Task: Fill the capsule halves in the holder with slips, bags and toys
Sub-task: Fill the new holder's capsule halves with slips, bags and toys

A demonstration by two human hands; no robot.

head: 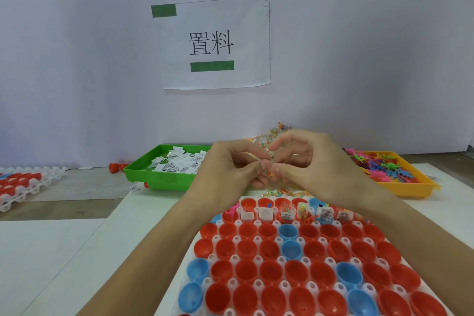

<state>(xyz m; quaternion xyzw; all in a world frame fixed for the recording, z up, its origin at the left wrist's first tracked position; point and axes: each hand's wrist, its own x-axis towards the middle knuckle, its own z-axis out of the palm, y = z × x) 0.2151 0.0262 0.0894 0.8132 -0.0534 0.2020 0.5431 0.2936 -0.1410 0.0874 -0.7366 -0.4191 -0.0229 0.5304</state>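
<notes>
Both hands meet above the far edge of the holder (232, 283). The left hand (230, 167) and the right hand (315, 161) each pinch a small clear bag (269, 168) between thumb and fingertips; the bag is largely hidden by the fingers, and its coloured contents cannot be made out. The holder is a white tray of red and blue capsule halves (295, 273); its near rows are cut off by the lower frame edge. Only the farthest rows hold contents: slips, bags and what appear to be small toys, all too small to identify singly. Behind the hands, a green tray (143, 174) holds white slips (177, 163). A heap of bags (264, 137) lies behind the fingers, mostly covered by them. A yellow tray (410, 187) on the right holds coloured toys (379, 164). A second holder (18, 185) at the left is cut off by the frame. A paper sign (215, 43) hangs on the wall.
</notes>
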